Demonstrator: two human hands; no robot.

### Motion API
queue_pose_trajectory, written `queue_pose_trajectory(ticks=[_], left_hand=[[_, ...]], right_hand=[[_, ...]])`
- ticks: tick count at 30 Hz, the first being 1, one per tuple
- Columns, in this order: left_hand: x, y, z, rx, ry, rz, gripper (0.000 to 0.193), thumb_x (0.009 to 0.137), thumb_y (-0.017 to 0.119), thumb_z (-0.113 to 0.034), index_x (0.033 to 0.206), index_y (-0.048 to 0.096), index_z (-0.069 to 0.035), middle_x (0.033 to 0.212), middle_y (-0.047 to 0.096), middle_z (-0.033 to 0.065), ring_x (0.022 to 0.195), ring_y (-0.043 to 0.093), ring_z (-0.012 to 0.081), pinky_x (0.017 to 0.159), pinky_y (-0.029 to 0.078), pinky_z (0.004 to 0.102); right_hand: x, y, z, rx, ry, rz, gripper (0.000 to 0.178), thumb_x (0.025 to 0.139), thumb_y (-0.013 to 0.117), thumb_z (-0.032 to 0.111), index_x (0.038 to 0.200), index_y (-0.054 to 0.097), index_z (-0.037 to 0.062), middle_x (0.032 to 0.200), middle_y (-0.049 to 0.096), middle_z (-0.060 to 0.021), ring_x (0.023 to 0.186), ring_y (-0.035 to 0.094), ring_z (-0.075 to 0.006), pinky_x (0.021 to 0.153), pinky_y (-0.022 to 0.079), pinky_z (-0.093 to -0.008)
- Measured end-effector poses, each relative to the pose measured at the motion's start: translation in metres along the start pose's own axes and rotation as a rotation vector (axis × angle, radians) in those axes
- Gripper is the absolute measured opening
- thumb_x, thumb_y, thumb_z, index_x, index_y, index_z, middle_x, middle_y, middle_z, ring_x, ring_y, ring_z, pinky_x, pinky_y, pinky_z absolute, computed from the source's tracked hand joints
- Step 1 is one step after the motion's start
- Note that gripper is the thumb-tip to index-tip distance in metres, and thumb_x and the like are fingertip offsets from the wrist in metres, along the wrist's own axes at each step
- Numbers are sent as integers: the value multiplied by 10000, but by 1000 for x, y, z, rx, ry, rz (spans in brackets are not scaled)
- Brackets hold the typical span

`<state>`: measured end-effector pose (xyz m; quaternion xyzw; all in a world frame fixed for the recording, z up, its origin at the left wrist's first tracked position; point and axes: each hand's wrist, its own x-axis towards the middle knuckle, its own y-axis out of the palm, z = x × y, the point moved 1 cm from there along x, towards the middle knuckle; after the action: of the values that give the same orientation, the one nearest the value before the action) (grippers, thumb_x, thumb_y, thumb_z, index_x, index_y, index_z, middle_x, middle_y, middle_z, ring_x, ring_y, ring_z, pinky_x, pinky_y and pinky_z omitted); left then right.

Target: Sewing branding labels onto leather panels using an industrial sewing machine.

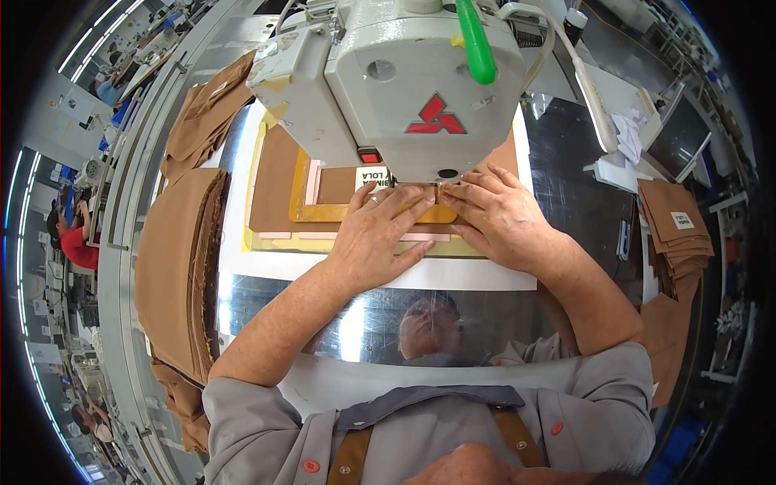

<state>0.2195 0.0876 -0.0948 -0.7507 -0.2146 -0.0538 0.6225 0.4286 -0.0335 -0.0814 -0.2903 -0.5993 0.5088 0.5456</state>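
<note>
Under the head of a large white industrial sewing machine (404, 89), a brown fabric panel (271, 190) lies flat on a white sheet (291, 265). An amber-yellow frame (323, 213) rests on the panel, and a white printed label (364, 178) shows inside it. My left hand (370, 236) lies open on the frame's near edge, fingers spread and thumb pointing right. Pressed flat near the frame's right corner is my right hand (505, 214), its fingers reaching toward the needle area. Fingertips of both hands come close together below the machine head, which partly hides the needle area.
Stacked brown fabric panels (174, 267) stand at the left, with more brown pieces (210, 113) behind. On the right are a brown stack with a label (675, 222) and a monitor (679, 133). A green handle (477, 44) sticks out from the machine. Shiny metal tabletop (364, 323) lies before me.
</note>
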Motion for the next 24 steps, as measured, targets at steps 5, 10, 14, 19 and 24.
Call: queue_pose_trajectory(ticks=[5, 10, 14, 19, 24], left_hand=[[-18, -19, 19, 77, -46, -71, 572, 898, 729, -358, 1362, 608, -48, 1325, 653, 117, 1282, 587, 288, 1196, 290, 512], [-58, -51, 57, 114, -352, -175, 462, 855, 777, -250, 1246, 687, -21, 1317, 654, 147, 1253, 600, 324, 1118, 402, 439], [-75, -49, 75, 56, -265, -167, 492, 843, 781, -222, 1253, 690, 34, 1314, 662, 190, 1202, 641, 356, 1027, 515, 420], [-72, -49, 75, 53, -347, -132, 465, 847, 767, -226, 1218, 710, 49, 1264, 689, 210, 1159, 674, 351, 1012, 533, 408], [-73, -44, 74, 51, -296, -166, 494, 833, 776, -240, 1234, 709, 41, 1290, 685, 212, 1204, 659, 349, 1060, 511, 410]], right_hand=[[2, 1, -1, -81, 69, 59, 430, 944, 677, 322, 1270, 708, 43, 1332, 649, -74, 1348, 515, -240, 1189, 350, -493], [6, 3, -5, -75, 84, 61, 435, 959, 662, 329, 1264, 702, 23, 1321, 651, -106, 1331, 524, -264, 1173, 360, -469], [8, -2, -4, -72, 105, 94, 436, 959, 659, 323, 1248, 702, -1, 1296, 660, -127, 1309, 536, -277, 1168, 364, -454], [7, -2, 0, -97, 82, 77, 437, 956, 660, 320, 1228, 706, -19, 1271, 675, -138, 1293, 546, -281, 1162, 370, -446], [8, -6, -3, -65, 105, 104, 444, 951, 666, 315, 1243, 702, -18, 1249, 690, -130, 1280, 558, -272, 1152, 375, -446]])
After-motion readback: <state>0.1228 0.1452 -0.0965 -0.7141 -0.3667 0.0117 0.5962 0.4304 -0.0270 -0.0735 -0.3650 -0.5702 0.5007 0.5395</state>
